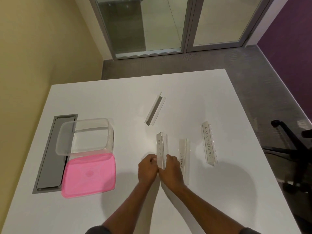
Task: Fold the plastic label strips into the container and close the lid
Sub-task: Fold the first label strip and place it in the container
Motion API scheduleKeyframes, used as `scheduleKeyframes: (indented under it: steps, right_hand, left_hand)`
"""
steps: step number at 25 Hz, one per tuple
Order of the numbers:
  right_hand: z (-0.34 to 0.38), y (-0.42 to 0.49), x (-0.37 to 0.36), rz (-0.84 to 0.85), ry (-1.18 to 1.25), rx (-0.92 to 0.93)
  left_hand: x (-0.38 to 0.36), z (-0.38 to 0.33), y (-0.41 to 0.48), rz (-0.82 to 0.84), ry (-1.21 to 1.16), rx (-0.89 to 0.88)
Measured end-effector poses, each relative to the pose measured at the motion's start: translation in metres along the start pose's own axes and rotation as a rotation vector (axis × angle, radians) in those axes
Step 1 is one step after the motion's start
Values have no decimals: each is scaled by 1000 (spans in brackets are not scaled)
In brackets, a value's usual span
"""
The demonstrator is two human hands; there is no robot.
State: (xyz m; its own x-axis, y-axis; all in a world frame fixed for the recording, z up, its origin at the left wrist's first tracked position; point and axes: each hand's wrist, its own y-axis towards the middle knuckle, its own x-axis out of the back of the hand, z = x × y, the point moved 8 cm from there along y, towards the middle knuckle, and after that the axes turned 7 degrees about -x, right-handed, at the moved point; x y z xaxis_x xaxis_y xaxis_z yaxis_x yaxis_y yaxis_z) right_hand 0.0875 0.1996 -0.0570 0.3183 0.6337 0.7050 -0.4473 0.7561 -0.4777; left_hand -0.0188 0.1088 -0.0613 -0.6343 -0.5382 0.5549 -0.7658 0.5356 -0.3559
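Several clear plastic label strips lie on the white table [185, 92]. My left hand [147, 168] and my right hand [172, 171] both grip the near end of one strip [161, 144], pressing its sides together. A strip marked ELEPHANT [183, 154] lies just right of my right hand. A strip marked SUPERMAN [209, 145] lies further right. An unmarked bent strip [155, 109] lies farther back. At the left stands the clear container [84, 136], empty and open. Its pink lid [88, 174] lies flat in front of it.
A grey cable hatch [49, 159] is set into the table under the container's left side. A black office chair base [293, 149] stands off the table's right edge. Glass doors and a yellow wall lie beyond the far edge.
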Motion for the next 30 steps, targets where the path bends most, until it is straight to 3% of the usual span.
scheduleKeyframes:
  steps: [7,10,15,22,30]
  right_hand:
    - [0,3,-17,13,-146,76]
    - [6,6,-19,54,-188,125]
    - [15,15,-19,110,-271,212]
    - [30,29,-12,160,-355,355]
    - [40,53,-2,224,-357,520]
  left_hand:
    - [30,4,32,-9,148,-134]
    - [53,-6,43,-41,274,-291]
    - [71,-5,64,56,588,-442]
    - [72,-5,70,166,725,-786]
    - [77,1,70,303,807,-662]
